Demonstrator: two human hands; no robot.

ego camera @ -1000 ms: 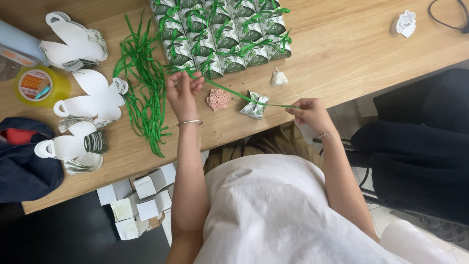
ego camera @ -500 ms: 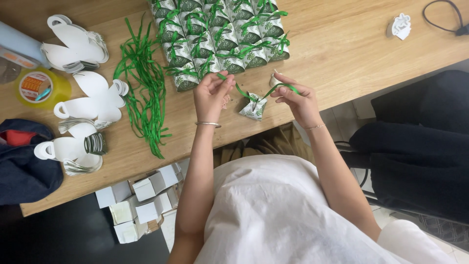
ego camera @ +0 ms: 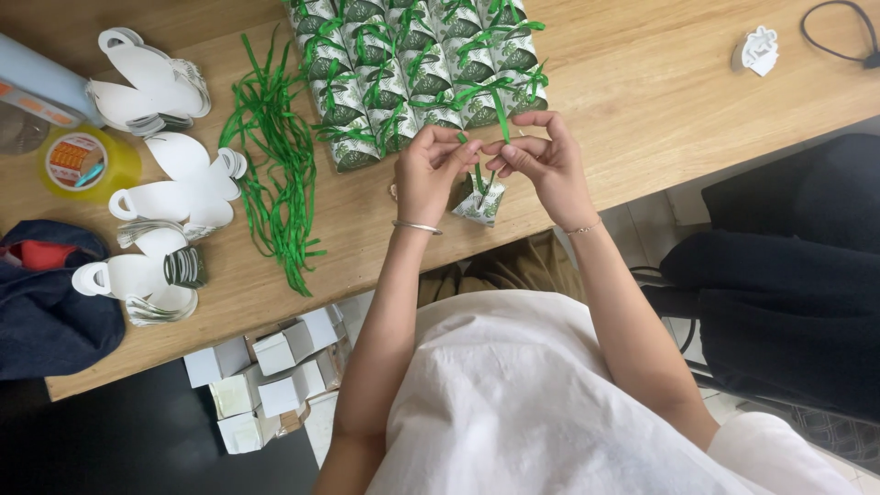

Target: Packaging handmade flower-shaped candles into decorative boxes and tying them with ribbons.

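Observation:
My left hand and my right hand meet above a small green-and-white patterned gift box near the table's front edge. Both hands pinch the ends of a thin green ribbon that runs down to the box top. Just behind my hands lie rows of several finished patterned boxes, each with a green ribbon bow. A loose pile of green ribbon strips lies to the left of my left hand.
Stacks of flat white box cut-outs lie at the left of the wooden table. A yellow tape roll and a dark blue bag sit at the far left. Small white boxes rest on the floor. A dark chair stands at right.
My hands have come together over the small box. The ribbon, earlier stretched wide to the right, is now held short between my fingertips. The box stands upright under my hands.

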